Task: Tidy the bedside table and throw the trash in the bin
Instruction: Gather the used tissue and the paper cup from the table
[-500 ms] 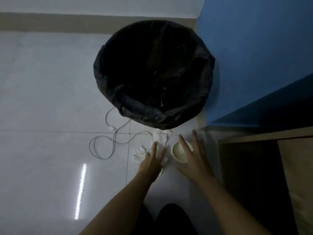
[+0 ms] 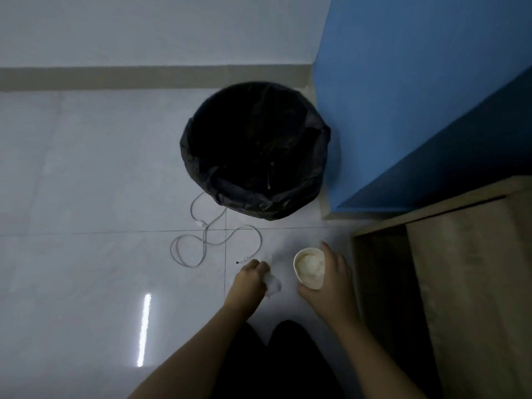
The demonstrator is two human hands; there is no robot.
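A round bin (image 2: 256,197) lined with a black bag stands on the pale tiled floor, against a blue wall. In front of it, my left hand (image 2: 249,279) is closed around crumpled white tissue (image 2: 273,285), lifted just off the floor. My right hand (image 2: 331,279) grips a small white paper cup (image 2: 309,267), tilted so its open mouth faces me, with something pale inside. Both hands are below the bin, nearer to me.
A white charging cable (image 2: 201,243) lies coiled on the floor left of my hands, running under the bin's front. The wooden bedside table (image 2: 449,254) stands at the right. My dark-clothed knees (image 2: 273,355) are at the bottom.
Both hands were open, reaching for the tissues and cup on the floor. Now the left holds tissue and the right has lifted the cup. My view has pulled back from the bin.
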